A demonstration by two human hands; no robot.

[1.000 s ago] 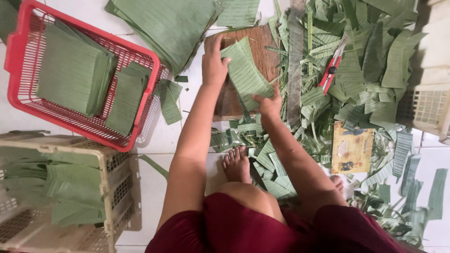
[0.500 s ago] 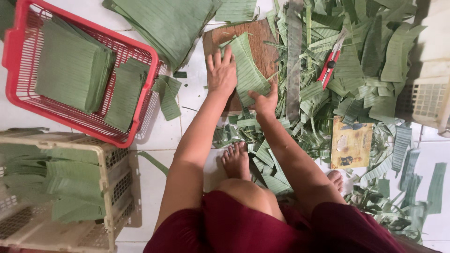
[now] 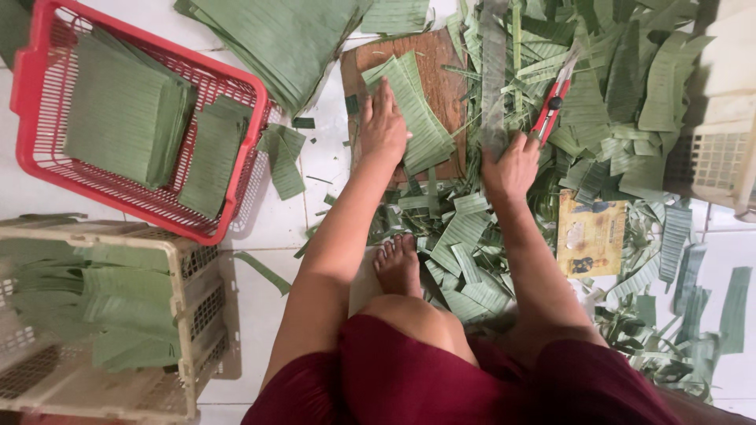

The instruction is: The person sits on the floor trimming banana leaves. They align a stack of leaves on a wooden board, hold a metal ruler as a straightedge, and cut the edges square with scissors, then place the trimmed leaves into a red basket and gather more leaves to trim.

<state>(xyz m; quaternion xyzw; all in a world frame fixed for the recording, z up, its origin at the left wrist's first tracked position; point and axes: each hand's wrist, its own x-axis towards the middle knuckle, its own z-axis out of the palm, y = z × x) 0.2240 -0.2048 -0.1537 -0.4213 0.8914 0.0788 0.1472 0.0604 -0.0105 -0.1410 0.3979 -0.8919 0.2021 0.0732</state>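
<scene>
My left hand [image 3: 383, 126] lies flat, fingers spread, on a stack of cut green banana-leaf pieces [image 3: 421, 118] that sits on a brown wooden board [image 3: 441, 75]. My right hand [image 3: 512, 167] is off the board to the right, with its curled fingers at the lower end of a long grey-green strip [image 3: 494, 75]. A red-handled cutter [image 3: 551, 110] lies just right of that hand, among leaf scraps. Whether the right hand grips the strip is hidden by its fingers. I sit on the floor, with my bare foot [image 3: 398, 267] below the board.
A red basket [image 3: 31, 86] holding folded leaf stacks stands at the left, with a cream crate [image 3: 201, 315] of leaves below it. Large leaf sheets [image 3: 283, 39] lie above the board. Leaf scraps [image 3: 630, 102] cover the floor at the right, beside a yellow packet [image 3: 591, 236] and another cream basket [image 3: 720, 161].
My right hand let go of the leaf pieces' lower end and moved right to the grey-green strip by the cutter. My left hand stays pressed on the leaf pieces.
</scene>
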